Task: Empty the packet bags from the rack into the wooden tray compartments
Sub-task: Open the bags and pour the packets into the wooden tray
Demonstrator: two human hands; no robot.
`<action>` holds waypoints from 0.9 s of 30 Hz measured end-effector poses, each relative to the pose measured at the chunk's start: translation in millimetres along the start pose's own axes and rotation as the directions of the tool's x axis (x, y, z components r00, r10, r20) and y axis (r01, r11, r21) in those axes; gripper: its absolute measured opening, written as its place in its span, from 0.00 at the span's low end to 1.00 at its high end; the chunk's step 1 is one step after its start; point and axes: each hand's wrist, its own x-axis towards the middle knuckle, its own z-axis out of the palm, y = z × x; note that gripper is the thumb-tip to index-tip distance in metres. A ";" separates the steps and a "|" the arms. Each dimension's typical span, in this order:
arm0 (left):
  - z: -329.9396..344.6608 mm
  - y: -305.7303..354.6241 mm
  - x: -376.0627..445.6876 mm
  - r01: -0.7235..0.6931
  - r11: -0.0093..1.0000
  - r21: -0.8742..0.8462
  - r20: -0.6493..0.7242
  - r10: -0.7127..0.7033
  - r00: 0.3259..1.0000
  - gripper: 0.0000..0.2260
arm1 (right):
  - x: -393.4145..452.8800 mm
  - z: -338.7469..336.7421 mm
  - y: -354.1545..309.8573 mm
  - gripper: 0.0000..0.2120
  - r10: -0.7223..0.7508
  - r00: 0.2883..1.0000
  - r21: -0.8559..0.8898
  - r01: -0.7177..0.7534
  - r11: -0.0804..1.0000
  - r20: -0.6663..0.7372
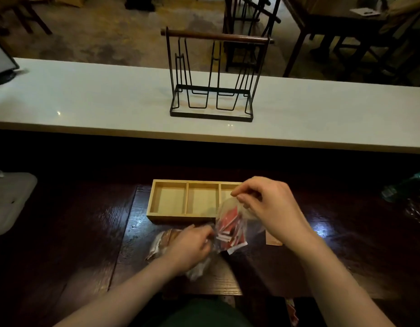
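A clear plastic bag of red-and-white packets hangs just in front of the wooden tray. My right hand pinches the bag's top edge above the tray's right compartment. My left hand grips the bag's lower left side. The tray's left and middle compartments hold nothing; the right one is partly hidden by my right hand. A second bag with brownish packets lies on the dark table under my left wrist. The black wire rack with a wooden handle stands bare on the white counter.
The white counter runs across behind the dark wooden table. A white object sits at the table's left edge. A tan card lies under my right wrist. Dark items lie at the far right. Chairs stand beyond the counter.
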 end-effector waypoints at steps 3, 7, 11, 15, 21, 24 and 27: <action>31.4 -10.8 -1.0 -0.080 0.994 0.080 0.181 0.064 0.981 0.16 | 4.6 -13.5 -9.7 0.07 -0.036 0.999 -0.015 0.036 0.999 0.001; 27.1 -3.1 8.9 0.130 0.897 -0.422 0.166 -0.065 0.984 0.13 | 10.0 -24.2 -20.5 0.10 -0.072 0.997 0.102 0.071 0.992 0.009; -16.7 2.2 25.1 0.228 0.047 -0.972 0.205 -0.292 0.934 0.17 | 17.7 -36.3 -29.7 0.12 -0.106 0.994 0.276 0.106 0.955 -0.016; -60.5 12.6 24.2 0.284 -0.158 -0.946 0.303 -0.113 0.946 0.27 | 28.6 -42.5 -28.2 0.11 -0.086 0.995 0.265 0.098 0.959 -0.055; -92.8 -0.2 24.1 0.035 0.316 -0.948 -0.148 -0.535 0.832 0.12 | 47.0 -33.8 14.4 0.13 0.078 0.997 0.125 -0.078 0.989 0.005; -112.3 -12.6 23.1 0.046 0.678 -0.733 -0.440 -0.525 0.728 0.14 | 54.4 -14.7 26.7 0.11 0.109 0.993 -0.001 -0.109 0.994 -0.035; -128.4 -16.5 23.2 0.070 0.911 -0.407 -0.668 -0.349 0.657 0.14 | 60.9 2.9 36.6 0.07 0.150 0.986 0.022 -0.148 0.989 -0.078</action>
